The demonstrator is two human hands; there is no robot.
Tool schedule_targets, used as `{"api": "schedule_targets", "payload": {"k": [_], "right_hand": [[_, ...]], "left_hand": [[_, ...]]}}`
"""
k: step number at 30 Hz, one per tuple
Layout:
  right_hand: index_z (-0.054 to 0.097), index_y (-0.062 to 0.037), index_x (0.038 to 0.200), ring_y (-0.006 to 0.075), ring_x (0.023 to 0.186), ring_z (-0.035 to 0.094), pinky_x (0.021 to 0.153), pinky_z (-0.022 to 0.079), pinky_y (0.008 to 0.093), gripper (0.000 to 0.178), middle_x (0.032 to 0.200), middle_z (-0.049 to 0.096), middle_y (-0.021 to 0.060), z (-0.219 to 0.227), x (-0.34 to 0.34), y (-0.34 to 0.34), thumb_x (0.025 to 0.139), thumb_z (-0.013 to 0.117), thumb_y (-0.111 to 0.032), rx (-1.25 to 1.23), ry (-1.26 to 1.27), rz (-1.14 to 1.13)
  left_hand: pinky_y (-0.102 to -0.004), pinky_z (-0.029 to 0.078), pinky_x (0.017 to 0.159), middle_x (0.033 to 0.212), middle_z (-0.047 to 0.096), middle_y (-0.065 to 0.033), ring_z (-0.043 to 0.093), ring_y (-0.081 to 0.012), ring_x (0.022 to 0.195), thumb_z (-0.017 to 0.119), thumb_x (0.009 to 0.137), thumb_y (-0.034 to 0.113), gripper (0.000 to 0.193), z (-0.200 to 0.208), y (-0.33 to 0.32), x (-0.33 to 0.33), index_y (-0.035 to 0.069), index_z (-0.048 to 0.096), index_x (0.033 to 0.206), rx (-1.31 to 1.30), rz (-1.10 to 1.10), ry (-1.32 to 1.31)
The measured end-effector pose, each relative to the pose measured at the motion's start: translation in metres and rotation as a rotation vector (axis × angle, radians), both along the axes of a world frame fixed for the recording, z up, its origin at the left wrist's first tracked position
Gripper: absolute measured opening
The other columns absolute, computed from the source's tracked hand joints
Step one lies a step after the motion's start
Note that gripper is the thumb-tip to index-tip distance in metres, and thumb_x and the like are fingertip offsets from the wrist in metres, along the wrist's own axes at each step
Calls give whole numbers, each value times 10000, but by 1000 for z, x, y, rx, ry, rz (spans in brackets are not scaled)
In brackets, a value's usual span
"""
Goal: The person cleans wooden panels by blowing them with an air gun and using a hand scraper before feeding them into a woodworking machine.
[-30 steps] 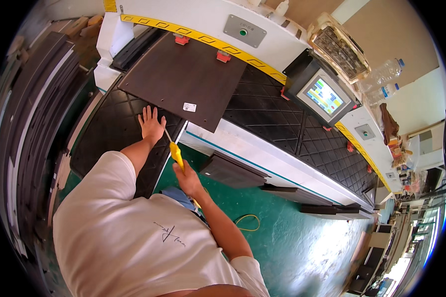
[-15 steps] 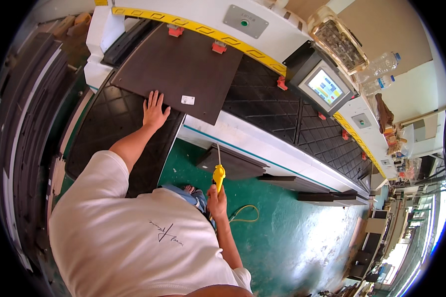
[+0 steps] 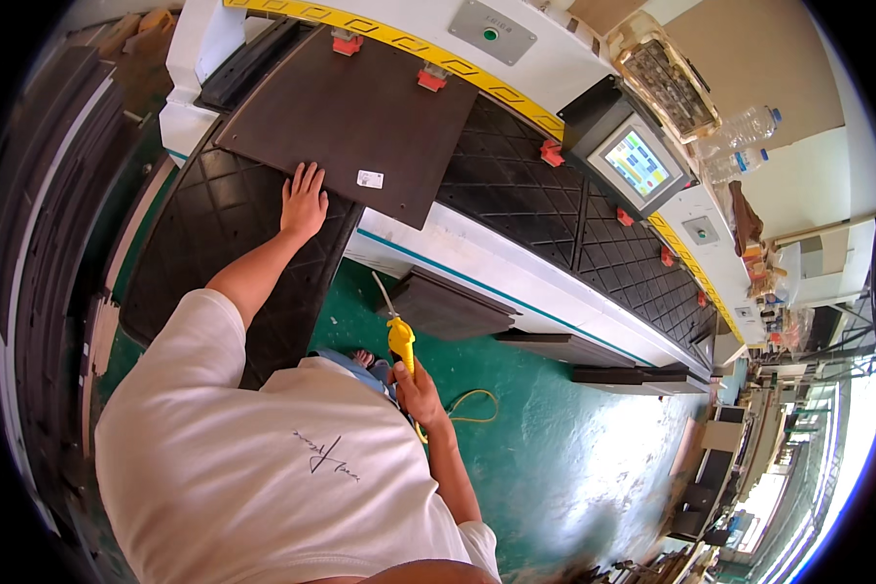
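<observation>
A dark brown panel (image 3: 360, 127) with a small white label lies on the machine's black ribbed table (image 3: 516, 161). My left hand (image 3: 305, 202) rests at its near edge, fingers stretched out flat over the board, gripping nothing. Low on the right, my right hand (image 3: 419, 391) is wrapped round a yellow air blow gun (image 3: 401, 338). The thin metal nozzle points up and to the left, short of the machine's front edge and apart from the panel. A yellow hose (image 3: 479, 394) trails below it.
Red clamps (image 3: 431, 80) line the yellow-marked white beam (image 3: 516, 49) behind the panel. A touchscreen (image 3: 638, 161) stands to the right. Dark panels (image 3: 457, 307) lean against the machine's base above the green floor (image 3: 545, 477). Stacked boards (image 3: 54, 195) stand at far left.
The blow gun in my right hand has swung left, its nozzle now tilted leftward instead of nearly straight up. My left hand stays at the panel's edge. The whole view has shifted slightly.
</observation>
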State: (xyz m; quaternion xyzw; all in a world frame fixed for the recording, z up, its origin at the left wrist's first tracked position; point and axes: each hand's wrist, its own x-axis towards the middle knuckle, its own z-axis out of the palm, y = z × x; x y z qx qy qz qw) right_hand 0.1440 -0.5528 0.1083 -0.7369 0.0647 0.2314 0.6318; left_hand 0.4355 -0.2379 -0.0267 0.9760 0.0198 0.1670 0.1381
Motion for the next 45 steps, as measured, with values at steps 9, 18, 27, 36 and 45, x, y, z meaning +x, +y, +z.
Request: {"api": "schedule_targets", "payload": {"k": [9, 18, 27, 36, 45], "right_hand": [[558, -42, 1279, 17, 472, 386, 443, 304, 221, 387, 659, 477, -51, -1, 7, -3, 1113, 484, -384, 14, 71, -17], [581, -46, 1004, 125, 413, 395, 391, 312, 313, 417, 690, 572, 44, -118, -24, -101, 1055, 524, -456, -285, 766, -72], [578, -63, 870, 144, 422, 396, 398, 292, 328, 450, 623, 535, 31, -191, -136, -140, 1048, 524, -472, -296, 939, -309], [651, -54, 918, 152, 448, 444, 419, 301, 335, 397, 646, 551, 47, -168, -169, -115, 1021, 576, -430, -407, 571, -209], [656, -50, 962, 150, 458, 463, 424, 318, 333, 388, 670, 565, 49, -177, -181, -111, 1020, 576, -425, -435, 593, -233]], "left_hand": [[-547, 282, 1218, 1619, 389, -82, 283, -307, 1542, 548, 1009, 235, 499, 2, 2, 1, 95, 476, 1483, -23, 8, -11], [-539, 293, 1209, 1606, 411, -87, 304, -309, 1532, 584, 987, 251, 519, -2, 3, 2, 97, 492, 1474, -21, 9, -40], [-534, 293, 1208, 1600, 418, -82, 314, -307, 1526, 604, 971, 246, 528, 3, -4, 3, 98, 497, 1466, -39, 4, -37], [-538, 296, 1205, 1600, 416, -82, 316, -306, 1525, 603, 967, 255, 530, -1, 2, 3, 104, 496, 1463, -17, 21, -43], [-528, 293, 1207, 1600, 415, -84, 323, -305, 1520, 592, 972, 261, 542, -4, 2, 5, 107, 476, 1478, 22, 19, -45]]}}
